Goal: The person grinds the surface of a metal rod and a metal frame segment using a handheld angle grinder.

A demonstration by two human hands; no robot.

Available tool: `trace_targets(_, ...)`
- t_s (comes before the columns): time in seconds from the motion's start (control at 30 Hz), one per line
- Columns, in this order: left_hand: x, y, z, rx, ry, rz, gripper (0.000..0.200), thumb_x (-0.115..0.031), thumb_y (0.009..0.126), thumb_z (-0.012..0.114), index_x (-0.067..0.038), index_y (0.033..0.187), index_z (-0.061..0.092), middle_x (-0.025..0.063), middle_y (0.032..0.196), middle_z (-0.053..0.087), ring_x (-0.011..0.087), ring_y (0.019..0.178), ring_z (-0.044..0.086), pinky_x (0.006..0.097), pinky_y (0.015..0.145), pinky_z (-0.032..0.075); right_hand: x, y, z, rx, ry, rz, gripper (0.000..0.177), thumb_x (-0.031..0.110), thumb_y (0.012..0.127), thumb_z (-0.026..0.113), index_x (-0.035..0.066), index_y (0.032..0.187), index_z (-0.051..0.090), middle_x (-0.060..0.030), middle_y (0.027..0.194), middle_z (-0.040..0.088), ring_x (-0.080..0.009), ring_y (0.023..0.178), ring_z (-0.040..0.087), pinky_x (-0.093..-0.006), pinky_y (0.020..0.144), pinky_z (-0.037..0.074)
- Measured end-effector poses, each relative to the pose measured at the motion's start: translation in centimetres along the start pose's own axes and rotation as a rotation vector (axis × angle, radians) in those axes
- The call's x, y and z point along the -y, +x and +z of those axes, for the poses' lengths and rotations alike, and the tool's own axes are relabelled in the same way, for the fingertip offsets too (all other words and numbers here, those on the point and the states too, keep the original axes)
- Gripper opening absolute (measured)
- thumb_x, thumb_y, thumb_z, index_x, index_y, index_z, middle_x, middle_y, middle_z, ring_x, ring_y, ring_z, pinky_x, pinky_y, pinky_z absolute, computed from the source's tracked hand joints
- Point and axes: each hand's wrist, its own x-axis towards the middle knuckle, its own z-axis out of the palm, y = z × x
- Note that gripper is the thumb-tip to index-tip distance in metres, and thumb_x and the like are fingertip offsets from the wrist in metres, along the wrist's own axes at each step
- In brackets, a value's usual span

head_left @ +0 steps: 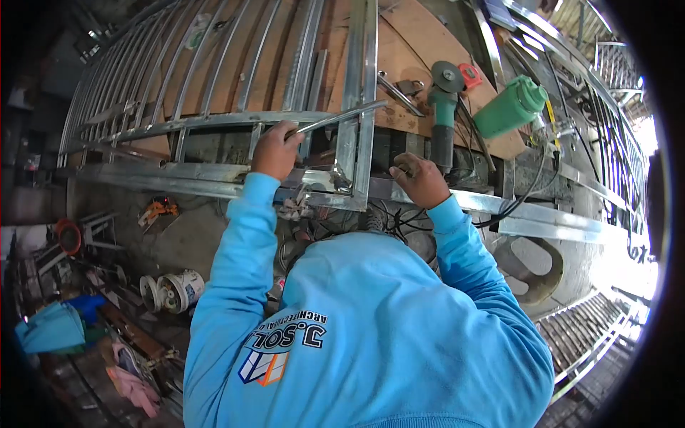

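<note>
My left hand (277,150) is closed around one end of a thin metal rod (342,115), which slants up to the right across the corner of a metal frame (353,153). That frame has many parallel bars and rests on brown boards. Past the frame's right-hand side, my right hand (421,180) is closed, its fingers curled at the near edge of the work surface; what they hold, if anything, is hidden. Just beyond it lies a green angle grinder (442,110) with its disc pointing away.
A green bottle (510,107) lies beside a red tape measure (470,75). Black cables (524,200) hang at right. Below the frame are an orange tool (158,210) and a white bucket (182,291) on the floor. More barred frames (589,335) stand at lower right.
</note>
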Motion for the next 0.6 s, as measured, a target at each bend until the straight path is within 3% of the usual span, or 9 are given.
trace_targets(0.23, -3.9, 2.3, -2.2, 0.079, 0.193, 0.264, 0.026, -0.02, 0.092, 0.068, -0.001, 0.11, 0.066, 0.0191, 0.105, 0.07, 0.0374, 0.099, 0.068, 0.0446, 0.086, 0.052, -0.5, 0.1, 0.4, 0.079, -0.031, -0.017, 0.027, 0.026, 0.093, 0.07, 0.001, 0.104, 0.066, -0.0208, 0.093, 0.072, -0.0401, 0.084, 0.07, -0.0453, 0.075, 0.056)
trace_targets(0.33, -6.2, 1.6, -3.0, 0.165, 0.221, 0.17, 0.025, -0.021, 0.093, 0.067, -0.002, 0.11, 0.066, 0.0206, 0.106, 0.07, 0.0385, 0.101, 0.067, 0.0446, 0.086, 0.052, -1.2, -0.8, 0.3, 0.064, -0.052, 0.009, 0.028, 0.026, 0.092, 0.07, 0.001, 0.104, 0.067, -0.0208, 0.094, 0.072, -0.0397, 0.085, 0.071, -0.045, 0.076, 0.056)
trace_targets(0.43, -3.6, 1.0, -2.1, 0.14, 0.123, 0.179, 0.029, -0.026, 0.095, 0.065, -0.003, 0.114, 0.066, 0.0203, 0.111, 0.07, 0.0418, 0.101, 0.066, 0.0481, 0.087, 0.052, -1.7, -1.9, 0.4, 0.014, -0.041, 0.042, 0.029, 0.027, 0.092, 0.07, 0.001, 0.104, 0.067, -0.0207, 0.094, 0.072, -0.0396, 0.087, 0.071, -0.0448, 0.078, 0.057)
trace_targets(0.6, -1.8, -1.9, -3.1, 0.014, 0.292, 0.303, 0.031, -0.025, 0.095, 0.065, -0.003, 0.117, 0.065, 0.0211, 0.112, 0.069, 0.0428, 0.103, 0.066, 0.048, 0.087, 0.052, -3.0, -4.2, 0.2, 0.004, -0.047, 0.156, 0.033, 0.03, 0.092, 0.07, 0.001, 0.107, 0.069, -0.0222, 0.099, 0.072, -0.0416, 0.093, 0.07, -0.0458, 0.083, 0.056)
